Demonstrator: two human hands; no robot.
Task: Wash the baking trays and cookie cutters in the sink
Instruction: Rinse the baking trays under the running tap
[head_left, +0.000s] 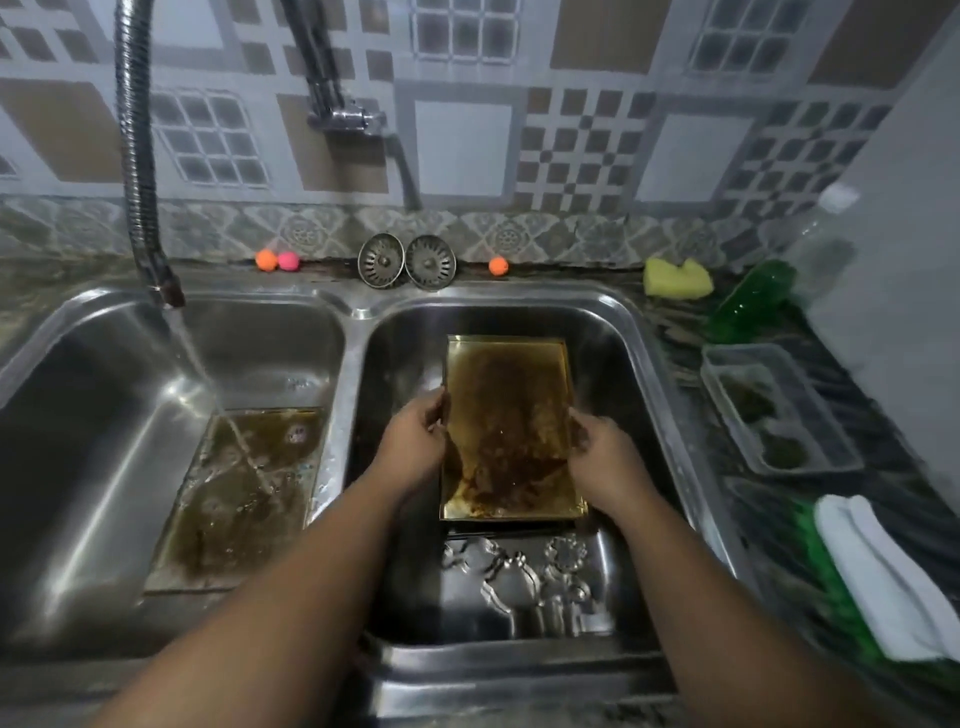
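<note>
Steel double sink set in a dark mottled table, patterned tile wall behind; flexible tap hose at upper left runs water into the left basin. Back ledge, centre: two strainer plugs; right of frame: yellow sponge, green bottle, clear tub with dark residue, white cloth. Left basin holds a flooded tray under brown water; right basin holds a greasy tray, left hand and right hand each gripping a long edge, cookie cutters lying just below it in frame.

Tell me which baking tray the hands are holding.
The right-basin tray, gripped by the left hand and right hand; the other tray lies untouched in the left basin.
</note>
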